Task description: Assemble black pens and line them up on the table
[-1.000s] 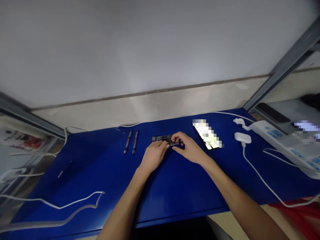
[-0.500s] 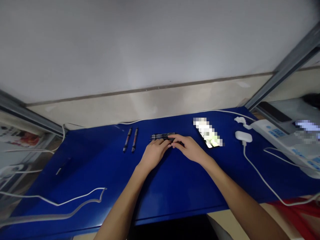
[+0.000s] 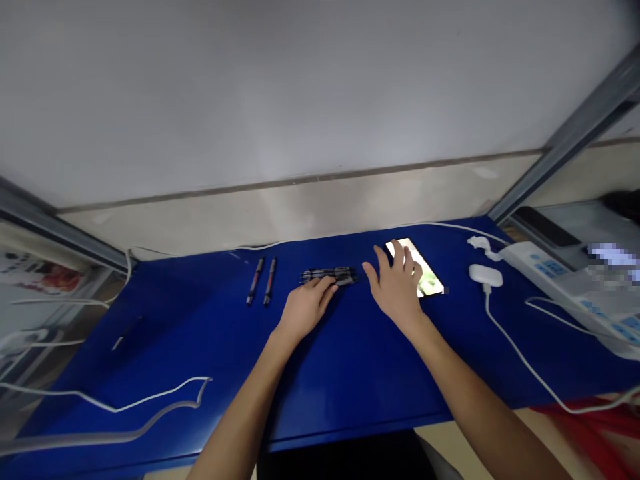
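Observation:
My left hand (image 3: 306, 308) lies at a small row of dark pens (image 3: 330, 271) in the middle of the blue table. Its fingers are drawn together on the nearest pen (image 3: 347, 281) and partly cover it. The pens lie sideways, close to one another. Fingers spread and holding nothing, my right hand (image 3: 397, 290) is over the left side of a lit phone (image 3: 426, 275); whether it touches the screen I cannot tell. Left of the row, two pens with reddish marks, a left one (image 3: 255, 281) and a right one (image 3: 270, 281), lie apart, pointing away from me.
On the right are a white earbud case (image 3: 485, 275) on a cable, a crumpled white piece (image 3: 483, 245) and a white power strip (image 3: 560, 270). A thin dark object (image 3: 126, 335) and a white cable (image 3: 150, 398) lie left. A wall (image 3: 320, 207) bounds the blue table (image 3: 350, 373) behind.
My right hand has left the pens, moved right to the phone and spread its fingers. My left hand has stayed at the row, where more of the pens now shows.

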The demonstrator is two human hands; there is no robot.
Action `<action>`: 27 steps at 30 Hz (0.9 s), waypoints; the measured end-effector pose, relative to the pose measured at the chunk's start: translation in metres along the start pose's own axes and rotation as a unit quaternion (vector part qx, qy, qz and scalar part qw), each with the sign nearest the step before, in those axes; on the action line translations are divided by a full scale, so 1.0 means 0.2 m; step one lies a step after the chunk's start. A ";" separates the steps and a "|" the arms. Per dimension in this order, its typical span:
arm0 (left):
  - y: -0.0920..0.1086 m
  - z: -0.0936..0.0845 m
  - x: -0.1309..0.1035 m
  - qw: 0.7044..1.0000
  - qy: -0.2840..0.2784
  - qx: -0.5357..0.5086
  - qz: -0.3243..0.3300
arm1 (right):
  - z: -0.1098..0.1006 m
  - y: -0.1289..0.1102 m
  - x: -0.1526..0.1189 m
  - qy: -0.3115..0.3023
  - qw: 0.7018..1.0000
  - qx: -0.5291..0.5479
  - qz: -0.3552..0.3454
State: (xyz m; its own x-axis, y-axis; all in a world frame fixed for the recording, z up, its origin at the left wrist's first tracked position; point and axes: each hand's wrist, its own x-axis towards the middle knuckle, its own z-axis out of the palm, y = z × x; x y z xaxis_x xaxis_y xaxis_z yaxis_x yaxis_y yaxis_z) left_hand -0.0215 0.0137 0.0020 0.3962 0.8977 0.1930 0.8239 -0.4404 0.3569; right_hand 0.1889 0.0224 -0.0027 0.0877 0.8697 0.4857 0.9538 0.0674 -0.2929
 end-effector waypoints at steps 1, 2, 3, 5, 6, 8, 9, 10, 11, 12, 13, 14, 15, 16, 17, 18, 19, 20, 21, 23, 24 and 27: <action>0.00 0.00 0.00 1.000 0.001 0.004 -0.001 | 0.01 0.01 0.00 0.000 1.000 -0.012 0.012; 0.00 0.01 0.00 1.000 0.003 0.007 -0.003 | 0.03 0.03 -0.01 -0.005 1.000 -0.020 0.022; 0.00 0.01 0.00 1.000 0.005 0.011 -0.004 | 0.04 0.04 -0.01 -0.011 0.999 -0.025 0.033; -0.01 0.01 0.00 1.000 0.009 0.016 -0.004 | 0.05 0.07 -0.01 -0.020 0.998 -0.031 0.051; -0.01 0.02 0.00 1.000 0.011 0.016 -0.003 | 0.06 0.08 0.00 -0.022 0.998 -0.032 0.056; -0.01 0.02 -0.01 1.000 0.012 0.016 -0.001 | 0.06 0.09 0.00 -0.027 0.997 -0.033 0.059; -0.01 0.02 -0.01 1.000 0.013 0.016 0.000 | 0.06 0.09 0.00 -0.033 0.997 -0.033 0.059; -0.01 0.02 -0.01 1.000 0.012 0.016 0.001 | 0.07 0.09 0.00 -0.040 0.997 -0.033 0.059; -0.01 0.02 -0.01 1.000 0.012 0.017 0.003 | 0.07 0.09 0.00 -0.049 0.996 -0.032 0.062; -0.01 0.01 -0.01 1.000 0.011 0.017 0.004 | 0.07 0.09 0.00 -0.058 0.996 -0.032 0.065; 0.00 0.01 -0.01 1.000 0.010 0.018 0.004 | 0.07 0.09 0.00 -0.067 0.995 -0.031 0.068; 0.00 0.01 -0.01 1.000 0.009 0.019 0.005 | 0.07 0.09 0.00 -0.074 0.994 -0.030 0.071; 0.00 0.01 -0.01 1.000 0.008 0.019 0.006 | 0.06 0.09 0.00 -0.076 0.994 -0.030 0.073; 0.00 0.01 -0.01 1.000 0.006 0.020 0.005 | 0.05 0.08 0.01 -0.070 0.994 -0.032 0.072; 0.00 0.00 -0.01 1.000 0.004 0.020 0.005 | 0.04 0.07 0.01 -0.056 0.996 -0.033 0.068; 0.00 0.00 -0.01 1.000 0.003 0.020 0.003 | 0.03 0.06 0.02 -0.037 0.997 -0.032 0.060; 0.01 0.00 -0.01 1.000 0.003 0.020 0.002 | 0.01 0.04 0.03 -0.014 0.998 -0.026 0.050; 0.01 0.00 -0.01 1.000 0.003 0.020 0.000 | 0.00 0.03 0.03 0.003 0.999 -0.012 0.039; 0.01 -0.01 0.00 1.000 0.004 0.019 -0.001 | -0.02 0.01 0.04 0.011 1.000 0.014 0.024; 0.01 -0.01 0.00 1.000 0.006 0.015 -0.001 | -0.05 -0.02 0.05 -0.029 0.993 0.110 -0.012; 0.01 -0.01 0.00 1.000 0.005 0.013 -0.001 | -0.05 -0.03 0.05 -0.071 0.982 0.173 -0.026; 0.01 -0.02 0.00 1.000 -0.001 0.002 0.005 | -0.06 -0.06 0.03 -0.215 0.922 0.320 -0.034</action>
State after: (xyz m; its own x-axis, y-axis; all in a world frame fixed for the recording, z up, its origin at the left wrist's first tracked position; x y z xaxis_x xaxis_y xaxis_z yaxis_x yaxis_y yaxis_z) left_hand -0.0215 0.0116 0.0071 0.4058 0.8929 0.1949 0.8215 -0.4498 0.3504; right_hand 0.1821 0.0221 0.0128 -0.2194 0.9569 0.1905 0.5753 0.2846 -0.7669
